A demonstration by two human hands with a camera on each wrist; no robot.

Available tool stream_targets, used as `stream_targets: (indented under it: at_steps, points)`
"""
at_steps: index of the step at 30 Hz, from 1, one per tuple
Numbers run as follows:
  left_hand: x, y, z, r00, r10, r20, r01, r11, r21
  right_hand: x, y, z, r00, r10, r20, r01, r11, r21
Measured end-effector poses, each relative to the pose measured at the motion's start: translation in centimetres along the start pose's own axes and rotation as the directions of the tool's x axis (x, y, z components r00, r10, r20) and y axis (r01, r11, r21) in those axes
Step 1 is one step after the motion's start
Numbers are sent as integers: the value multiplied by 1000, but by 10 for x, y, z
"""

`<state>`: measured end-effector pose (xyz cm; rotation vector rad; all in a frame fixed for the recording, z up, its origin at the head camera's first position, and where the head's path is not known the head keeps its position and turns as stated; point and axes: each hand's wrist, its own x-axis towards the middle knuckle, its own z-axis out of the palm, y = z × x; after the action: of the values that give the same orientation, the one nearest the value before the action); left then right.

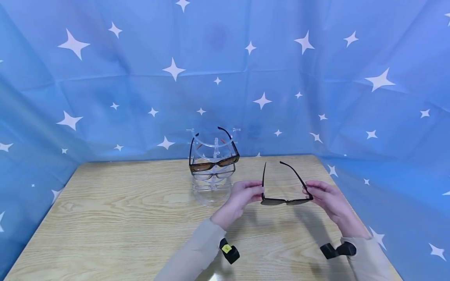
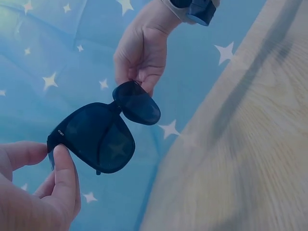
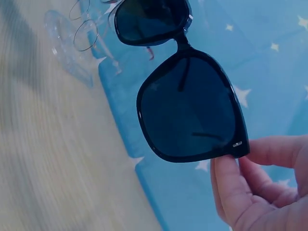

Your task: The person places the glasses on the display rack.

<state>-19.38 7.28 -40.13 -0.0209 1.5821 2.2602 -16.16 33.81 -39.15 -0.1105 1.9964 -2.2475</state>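
Note:
A pair of black sunglasses [image 1: 286,201] with dark lenses is held up above the table, its temples unfolded and pointing toward the back. My left hand [image 1: 246,194] pinches the left hinge corner between thumb and fingers, as the left wrist view shows with the sunglasses [image 2: 98,137] close up. At the opposite corner my right hand [image 1: 327,201] pinches the frame near the hinge. In the right wrist view the fingers [image 3: 274,151] grip the sunglasses [image 3: 192,106] at the outer edge beside a small silver mark.
A clear plastic display stand [image 1: 211,201] stands left of my hands near the table's back edge. It carries brown tortoiseshell sunglasses [image 1: 214,164] and, lower, glasses with clear lenses [image 1: 212,175]. Blue star-patterned cloth [image 1: 218,47] surrounds the wooden table [image 1: 116,218] behind and at the sides.

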Motion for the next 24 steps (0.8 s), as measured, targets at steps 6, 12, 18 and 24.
stream_targets:
  at_steps: [6, 12, 18, 24]
  points:
    - [-9, 15, 2, 1000, 4, 15, -4, 1000, -7, -3, -13, 6, 998, -31, 54, 27, 997, 69]
    - [-15, 29, 0, 1000, 4, 29, -3, 1000, -16, -4, -25, 12, 998, -41, 52, 36, 996, 85]
    - [-19, 43, -2, 1000, 11, 24, -11, 1000, -7, 0, -35, 17, 998, -49, 48, 45, 996, 72]
    - [-20, 58, -2, 998, 32, 46, -33, 999, 4, 4, -46, 21, 996, -64, 66, 57, 994, 97]
